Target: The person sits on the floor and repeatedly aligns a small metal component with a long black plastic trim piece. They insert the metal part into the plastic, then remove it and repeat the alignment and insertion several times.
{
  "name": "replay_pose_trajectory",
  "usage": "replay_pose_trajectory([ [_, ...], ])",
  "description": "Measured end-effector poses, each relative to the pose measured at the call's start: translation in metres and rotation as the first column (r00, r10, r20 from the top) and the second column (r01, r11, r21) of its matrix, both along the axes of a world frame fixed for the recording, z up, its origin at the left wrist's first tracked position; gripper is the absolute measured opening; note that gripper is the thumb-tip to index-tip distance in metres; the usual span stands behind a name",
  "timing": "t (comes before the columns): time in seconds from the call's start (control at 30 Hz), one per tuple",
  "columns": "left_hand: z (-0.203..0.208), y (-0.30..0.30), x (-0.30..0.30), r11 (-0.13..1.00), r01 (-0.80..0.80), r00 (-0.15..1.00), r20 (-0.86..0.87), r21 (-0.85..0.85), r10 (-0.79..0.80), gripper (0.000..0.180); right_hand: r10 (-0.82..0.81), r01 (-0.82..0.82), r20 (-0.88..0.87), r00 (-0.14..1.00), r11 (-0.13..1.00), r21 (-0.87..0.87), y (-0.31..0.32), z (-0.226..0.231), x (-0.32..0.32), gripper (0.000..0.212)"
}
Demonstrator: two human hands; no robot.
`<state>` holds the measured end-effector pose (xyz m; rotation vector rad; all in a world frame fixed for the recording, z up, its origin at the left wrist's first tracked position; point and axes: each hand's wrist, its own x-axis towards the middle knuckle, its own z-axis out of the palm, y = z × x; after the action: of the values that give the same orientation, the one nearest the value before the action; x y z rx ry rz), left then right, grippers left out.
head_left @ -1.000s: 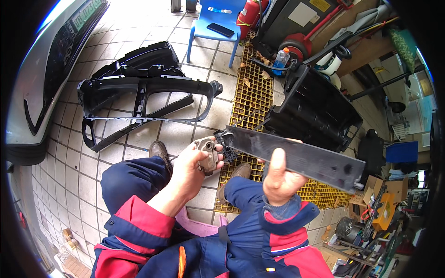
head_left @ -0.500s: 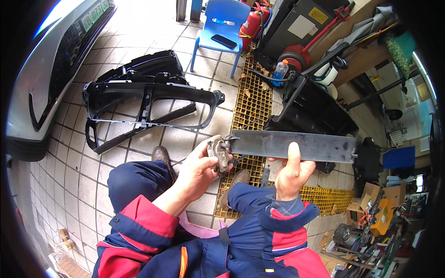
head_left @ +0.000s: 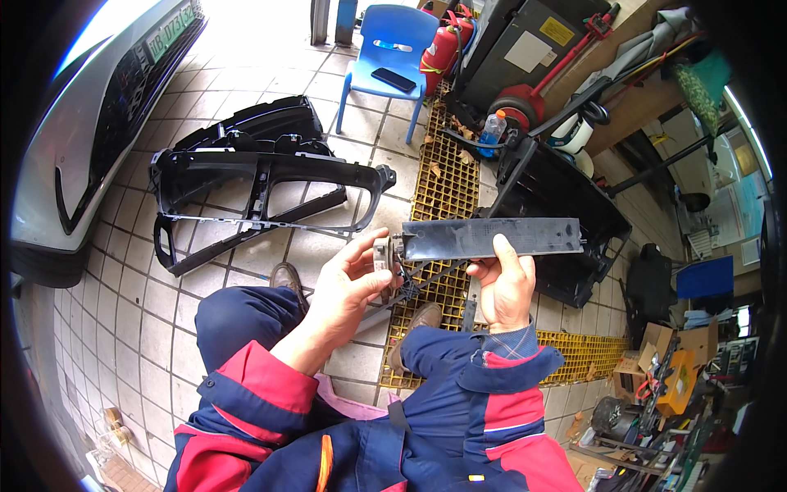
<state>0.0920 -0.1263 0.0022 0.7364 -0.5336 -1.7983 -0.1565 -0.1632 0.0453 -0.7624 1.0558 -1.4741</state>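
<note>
Between the thumb and fingers of my left hand (head_left: pixel 340 283) is a small grey-brown housing (head_left: pixel 382 256), which looks like an actuator. My right hand (head_left: pixel 507 293) pinches a long flat dark plastic slat (head_left: pixel 525 236), thumb on its upper face and fingers beneath. The slat's left end meets the housing, or lies right beside it; I cannot tell whether they are joined. Thin black plastic bars (head_left: pixel 414 283) show below that spot, partly hidden by my left hand.
Black plastic grille frames (head_left: pixel 262 184) lie on the tiled floor at left, near a pale car (head_left: pixel 61 164). Ahead stands a blue chair (head_left: pixel 398 41) bearing a phone (head_left: pixel 393 79). Yellow grating (head_left: pixel 443 189) crosses the floor. At right are a black panel (head_left: pixel 566 205) and cardboard boxes (head_left: pixel 631 373).
The slat has turned and shifted left, so its right end is nearer my body's middle. My right hand moved left and up with it. The housing has turned in my left hand.
</note>
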Motion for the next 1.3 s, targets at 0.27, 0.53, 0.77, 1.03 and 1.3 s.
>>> replay_pose_trajectory([
  [0.27,-0.0009,-0.0019,0.0,1.0,0.001,0.998,-0.061,0.013,0.0,0.068,-0.021,0.02,0.026,0.999,1.0,0.022,-0.001,0.0012,-0.0023,0.018],
  [0.53,-0.0024,-0.001,-0.0014,1.0,0.001,1.0,-0.001,-0.009,-0.001,0.068,-0.034,0.032,0.024,0.999,0.996,0.079,-0.0018,0.0012,-0.0043,0.018],
  [0.77,-0.0015,-0.0001,-0.0025,1.0,-0.018,1.0,0.008,-0.01,0.018,0.066,-0.048,0.044,0.029,0.998,0.992,0.115,-0.0018,0.001,-0.0031,0.015],
  [1.03,-0.0017,0.0,-0.0034,0.999,-0.047,0.999,0.001,-0.001,0.047,0.063,-0.038,0.031,0.058,0.998,0.992,0.126,-0.0015,-0.0002,-0.0031,0.016],
  [1.3,-0.0016,0.0003,-0.0037,0.998,-0.061,0.998,-0.018,0.009,0.061,0.064,-0.031,0.025,0.069,0.997,0.995,0.094,-0.001,-0.0026,-0.0042,0.013],
])
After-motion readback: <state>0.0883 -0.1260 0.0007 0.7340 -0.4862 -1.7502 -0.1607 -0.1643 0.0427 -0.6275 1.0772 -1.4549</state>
